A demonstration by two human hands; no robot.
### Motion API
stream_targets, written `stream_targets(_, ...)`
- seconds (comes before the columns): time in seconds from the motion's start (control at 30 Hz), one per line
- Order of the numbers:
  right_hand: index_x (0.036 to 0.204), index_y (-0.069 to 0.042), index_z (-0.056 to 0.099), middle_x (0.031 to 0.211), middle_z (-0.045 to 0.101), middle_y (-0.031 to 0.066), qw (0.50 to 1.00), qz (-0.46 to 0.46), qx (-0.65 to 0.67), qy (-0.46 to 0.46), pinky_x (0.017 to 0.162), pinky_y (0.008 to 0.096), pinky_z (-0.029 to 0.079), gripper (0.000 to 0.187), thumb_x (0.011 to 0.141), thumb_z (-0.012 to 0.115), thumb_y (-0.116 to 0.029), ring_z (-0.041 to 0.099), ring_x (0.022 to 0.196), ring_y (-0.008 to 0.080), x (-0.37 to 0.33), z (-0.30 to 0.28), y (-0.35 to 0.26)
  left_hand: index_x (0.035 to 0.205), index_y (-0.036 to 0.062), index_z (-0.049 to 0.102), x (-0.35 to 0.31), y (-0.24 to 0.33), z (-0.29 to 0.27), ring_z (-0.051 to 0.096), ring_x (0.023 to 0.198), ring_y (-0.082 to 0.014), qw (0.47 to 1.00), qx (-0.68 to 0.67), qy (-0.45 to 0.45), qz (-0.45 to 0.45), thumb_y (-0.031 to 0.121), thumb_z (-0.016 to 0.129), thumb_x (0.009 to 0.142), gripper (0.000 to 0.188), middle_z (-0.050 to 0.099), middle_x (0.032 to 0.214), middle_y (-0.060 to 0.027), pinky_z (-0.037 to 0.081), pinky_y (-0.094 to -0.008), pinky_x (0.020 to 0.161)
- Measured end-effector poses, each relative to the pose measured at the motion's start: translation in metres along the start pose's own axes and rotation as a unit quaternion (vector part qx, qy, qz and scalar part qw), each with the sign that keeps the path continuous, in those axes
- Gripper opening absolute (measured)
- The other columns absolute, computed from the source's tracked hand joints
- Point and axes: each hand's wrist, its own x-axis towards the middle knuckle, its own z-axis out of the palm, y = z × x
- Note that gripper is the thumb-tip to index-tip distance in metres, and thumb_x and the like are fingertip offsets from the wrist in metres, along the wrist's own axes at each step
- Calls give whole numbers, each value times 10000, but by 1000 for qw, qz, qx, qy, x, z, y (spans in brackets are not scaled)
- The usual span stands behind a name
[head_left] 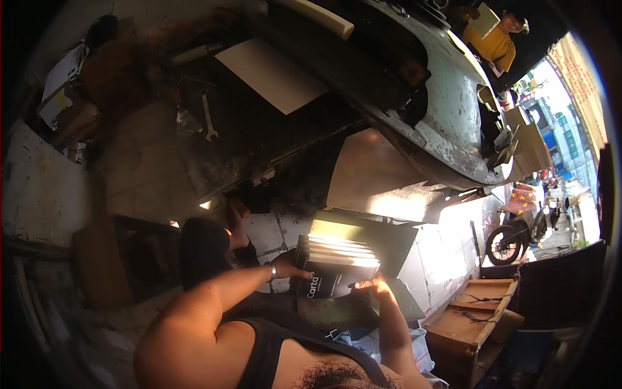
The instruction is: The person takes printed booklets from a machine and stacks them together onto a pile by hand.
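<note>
A stack of several dark-covered books [334,280] is held upright in front of my lap, with the pale page edges facing up in sunlight. My left hand [289,266], with a metal band at the wrist, grips the left side of the stack, thumb over the dark front cover. On the right side, my right hand [371,285] is closed on the same stack, its thumb lying on the front cover. The fingers behind the books are hidden. An olive-coloured box or board [389,241] stands just behind the stack.
Ahead is a dark worktable [249,139] with a wrench [207,117] and a pale sheet [272,74]. A large worn metal machine [453,84] rises at the far right. A wooden frame [479,301] lies at right. Farther off are a person in yellow [492,45] and a motorbike [508,243].
</note>
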Motion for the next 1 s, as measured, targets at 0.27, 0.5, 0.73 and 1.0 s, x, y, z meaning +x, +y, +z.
stream_targets(0.27, 1621, -35, 234, 1553, 454, 179, 1000, -1, -28, 3, 1203, 418, 327, 1285, 586, 993, -93, 421, 1448, 289, 2, -8, 15, 1509, 22, 433, 1, 8, -4, 464, 1423, -314, 999, -28, -16, 35, 444, 897, 728, 1002, 516, 1505, -197, 339, -385, 1204)
stream_targets(0.5, 1631, -35, 213, 1577, 426, 185, 997, -52, -30, 53, 1207, 416, 323, 1293, 600, 990, -107, 409, 1459, 288, -4, -14, 18, 1537, 41, 400, -6, 8, -4, 433, 1436, -344, 1000, 6, -2, 11, 515, 886, 730, 1054, 461, 1544, -216, 320, -403, 1215)
stream_targets(0.73, 1661, -144, 206, 1659, 272, 202, 899, -350, -15, 264, 1201, 498, 318, 1129, 782, 893, -315, 343, 1491, 367, -7, -28, 1, 1229, 47, 603, -72, 33, -86, 632, 972, -73, 924, -115, 335, 146, 137, 644, 1018, 233, 636, 1046, -23, 530, -249, 830)
stream_targets(1.0, 1515, -108, 485, 1417, 577, 116, 719, -478, -178, 473, 972, 422, 494, 820, 786, 857, -160, 579, 1194, 255, -7, 68, -174, 1237, 79, 633, -45, 277, -444, 629, 984, -162, 753, 201, 573, 253, 205, 688, 974, 297, 663, 1085, -54, 509, -313, 889)
